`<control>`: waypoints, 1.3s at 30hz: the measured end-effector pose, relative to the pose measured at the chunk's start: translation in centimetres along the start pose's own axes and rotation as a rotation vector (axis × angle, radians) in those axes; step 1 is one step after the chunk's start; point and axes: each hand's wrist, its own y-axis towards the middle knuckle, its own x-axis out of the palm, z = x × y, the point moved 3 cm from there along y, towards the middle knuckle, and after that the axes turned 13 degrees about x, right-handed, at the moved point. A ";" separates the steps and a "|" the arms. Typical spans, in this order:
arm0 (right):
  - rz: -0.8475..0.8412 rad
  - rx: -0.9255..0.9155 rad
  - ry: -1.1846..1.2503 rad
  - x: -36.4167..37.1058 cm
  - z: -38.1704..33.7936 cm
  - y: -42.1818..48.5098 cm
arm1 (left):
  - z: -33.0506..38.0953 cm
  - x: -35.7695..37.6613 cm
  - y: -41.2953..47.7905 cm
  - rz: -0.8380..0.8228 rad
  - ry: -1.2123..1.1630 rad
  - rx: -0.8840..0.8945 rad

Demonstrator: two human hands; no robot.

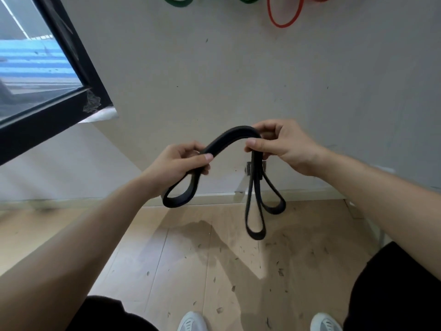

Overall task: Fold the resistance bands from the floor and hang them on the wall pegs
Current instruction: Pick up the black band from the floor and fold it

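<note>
Hands are working chest-high before the wall: left hand [181, 163] and right hand [279, 144] are each pinching the black resistance band [229, 137], gathering its loops even so it is hanging tidily beside the red band [284, 20].

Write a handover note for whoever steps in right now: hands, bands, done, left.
Left hand: closed on the black band, one loop hanging below it.
Right hand: fingers pinching the same band, two loops hanging below.
Band is held in the air in front of the wall, partly folded.
Done: a red band and green bands already hang high on the wall; pegs are out of view.
Left: finish the fold, hang the black band.
</note>
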 end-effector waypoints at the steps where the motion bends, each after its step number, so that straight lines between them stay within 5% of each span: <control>1: 0.011 -0.013 0.001 0.1 -0.1 0.0 | -0.2 0.5 -0.1 -0.058 0.018 -0.019; 6: 0.026 -0.065 0.020 0.6 0.1 0.1 | 0.5 3.4 0.2 -0.129 0.005 0.009; 23: 0.204 -0.094 0.251 0.3 -3.4 2.0 | 2.0 4.5 3.5 0.328 -0.194 0.244; 33: 0.099 -0.201 0.023 2.0 -11.9 4.1 | 7.7 -0.4 4.9 0.734 -0.367 0.416; 39: 0.186 -0.354 -0.088 1.8 -20.7 6.3 | 13.4 -3.9 7.8 0.755 -0.271 0.535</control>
